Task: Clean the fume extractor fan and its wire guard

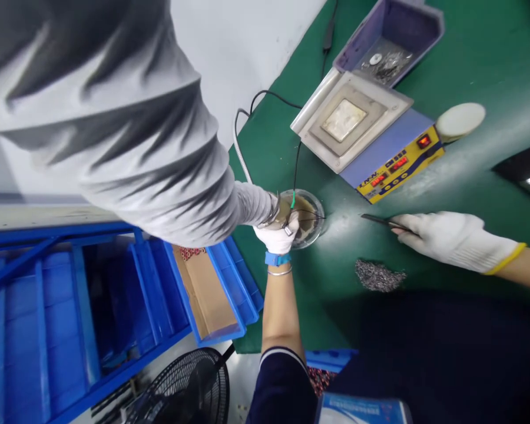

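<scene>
My left hand [279, 237], in a white glove with a blue wrist strap [277, 259], reaches over a round clear dish [317, 231] with brownish contents. Its fingers are closed beside the mouth of a grey duct [212, 188]. What they pinch is too small to make out; a thin dark strand runs from there across the dish. A green-ended black cable [294, 197] comes down at the fingertips. My right hand [450, 238], gloved in white, is closed on dark tweezers [382, 221] pointing left. Below the tweezers lies a pile of small metal pieces [380, 275].
A blue and yellow heated unit [395, 168] with red displays has a square pot [343, 119] on top. Behind it stands a purple bin [406, 56] with metal bits. A white round lid [460, 121] is beside it. Blue bins [234, 282] and a fan [189, 386] are lower left.
</scene>
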The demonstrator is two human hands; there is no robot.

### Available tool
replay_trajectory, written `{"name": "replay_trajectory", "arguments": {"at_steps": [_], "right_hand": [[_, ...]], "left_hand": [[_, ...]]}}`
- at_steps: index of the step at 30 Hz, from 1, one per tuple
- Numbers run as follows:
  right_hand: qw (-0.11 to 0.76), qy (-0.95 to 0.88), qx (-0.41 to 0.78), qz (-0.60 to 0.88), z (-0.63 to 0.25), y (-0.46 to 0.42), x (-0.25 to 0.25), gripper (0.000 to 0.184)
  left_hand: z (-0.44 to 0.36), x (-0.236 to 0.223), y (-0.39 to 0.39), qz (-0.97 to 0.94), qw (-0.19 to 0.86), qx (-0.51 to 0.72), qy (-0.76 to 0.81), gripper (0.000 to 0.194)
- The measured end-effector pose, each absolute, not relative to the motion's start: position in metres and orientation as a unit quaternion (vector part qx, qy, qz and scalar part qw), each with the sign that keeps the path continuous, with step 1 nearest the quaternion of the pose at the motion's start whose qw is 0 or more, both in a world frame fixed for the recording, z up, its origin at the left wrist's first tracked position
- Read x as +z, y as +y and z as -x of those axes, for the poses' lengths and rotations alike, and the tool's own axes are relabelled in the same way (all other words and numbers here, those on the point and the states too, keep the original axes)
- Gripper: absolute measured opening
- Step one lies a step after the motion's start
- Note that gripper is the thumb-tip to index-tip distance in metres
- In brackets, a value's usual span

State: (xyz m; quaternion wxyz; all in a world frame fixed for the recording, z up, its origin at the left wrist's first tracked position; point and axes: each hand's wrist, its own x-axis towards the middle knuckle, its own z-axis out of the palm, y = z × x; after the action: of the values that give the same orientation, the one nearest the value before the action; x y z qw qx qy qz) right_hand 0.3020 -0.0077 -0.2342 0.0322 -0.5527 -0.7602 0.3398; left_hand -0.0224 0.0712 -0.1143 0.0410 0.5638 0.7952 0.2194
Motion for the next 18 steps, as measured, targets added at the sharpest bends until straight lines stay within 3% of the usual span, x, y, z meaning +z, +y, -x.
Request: {"name": "replay_trajectory", "arguments": {"at_steps": [6,12,18], "right_hand": [[-0.012,-0.782,0.307,0.542,-0.3,-0.006,-0.234,0.063],[-0.009,-0.79,0.28,0.546,-0.299,-0.007,-0.233,0.061],[-0.018,-0.782,0.274,0.56,-0.296,-0.007,-0.225,0.063]], "left_hand": [[0.026,-0.11,0.073,-0.533,0.034,0.233,0.813,0.089],[0.029,-0.119,0.077,-0.556,0.025,0.278,0.783,0.083],[0.034,-0.12,0.08,-0.558,-0.01,0.269,0.785,0.089]]}}
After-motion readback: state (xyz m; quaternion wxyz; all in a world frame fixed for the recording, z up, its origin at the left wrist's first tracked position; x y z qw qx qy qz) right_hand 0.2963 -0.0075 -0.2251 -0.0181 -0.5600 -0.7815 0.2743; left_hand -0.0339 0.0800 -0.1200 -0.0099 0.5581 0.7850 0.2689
